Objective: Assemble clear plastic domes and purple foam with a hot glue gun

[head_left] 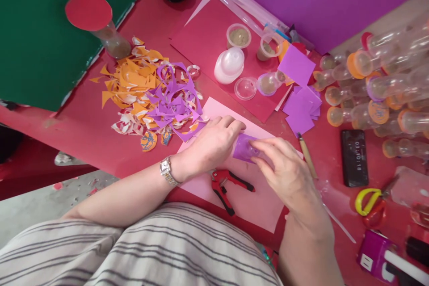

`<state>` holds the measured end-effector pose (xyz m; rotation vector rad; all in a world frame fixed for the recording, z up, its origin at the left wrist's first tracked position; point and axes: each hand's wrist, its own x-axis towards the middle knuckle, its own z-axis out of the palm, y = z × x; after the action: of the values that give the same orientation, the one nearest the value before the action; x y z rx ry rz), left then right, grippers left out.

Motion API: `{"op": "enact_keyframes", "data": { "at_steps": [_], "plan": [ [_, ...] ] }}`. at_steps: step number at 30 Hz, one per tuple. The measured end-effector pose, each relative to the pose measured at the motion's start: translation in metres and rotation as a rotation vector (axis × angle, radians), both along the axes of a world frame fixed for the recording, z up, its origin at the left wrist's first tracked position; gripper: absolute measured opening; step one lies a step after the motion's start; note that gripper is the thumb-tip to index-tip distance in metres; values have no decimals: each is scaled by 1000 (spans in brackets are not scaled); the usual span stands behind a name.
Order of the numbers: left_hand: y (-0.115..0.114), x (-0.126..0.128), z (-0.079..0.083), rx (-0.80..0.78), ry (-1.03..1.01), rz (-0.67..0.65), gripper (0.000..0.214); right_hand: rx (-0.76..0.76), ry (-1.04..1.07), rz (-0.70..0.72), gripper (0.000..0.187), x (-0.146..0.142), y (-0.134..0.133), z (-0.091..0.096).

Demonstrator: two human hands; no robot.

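Observation:
Over a pale pink sheet [204, 183], both hands meet at a purple foam square [243, 148] with clear plastic on it. My left hand [217, 138], a watch on its wrist, has its fingers bent over the square's left edge. From the right, my right hand [284, 165] pinches the clear plastic at the other side; the exact shape of that plastic is hard to make out. Red-and-black pruning shears [221, 183] lie just below the hands, their handles spread. A wooden-handled tool [307, 156] rests beside my right hand.
Orange foam scraps [134, 78] and purple foam scraps [174, 98] are heaped at left. Purple squares [301, 109], tubs of brown material [239, 36], and several clear bottle shapes [378, 85] stand right and beyond. Near them are a black timer [354, 158] and scissors [368, 203].

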<state>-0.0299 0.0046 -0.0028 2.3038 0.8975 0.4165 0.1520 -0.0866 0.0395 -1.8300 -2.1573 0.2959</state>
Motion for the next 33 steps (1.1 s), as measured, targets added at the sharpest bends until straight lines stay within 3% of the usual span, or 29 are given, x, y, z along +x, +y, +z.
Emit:
{"op": "enact_keyframes", "data": {
  "at_steps": [19, 25, 33],
  "plan": [
    [0, 0, -2, 16, 28, -12, 23, 74, 59, -241, 23, -19, -11, -16],
    [0, 0, -4, 36, 11, -20, 24, 101, 29, -167, 38, -9, -12, -9],
    [-1, 0, -5, 43, 31, -28, 23, 35, -26, -2, 26, 0, -2, -1]
  ]
}}
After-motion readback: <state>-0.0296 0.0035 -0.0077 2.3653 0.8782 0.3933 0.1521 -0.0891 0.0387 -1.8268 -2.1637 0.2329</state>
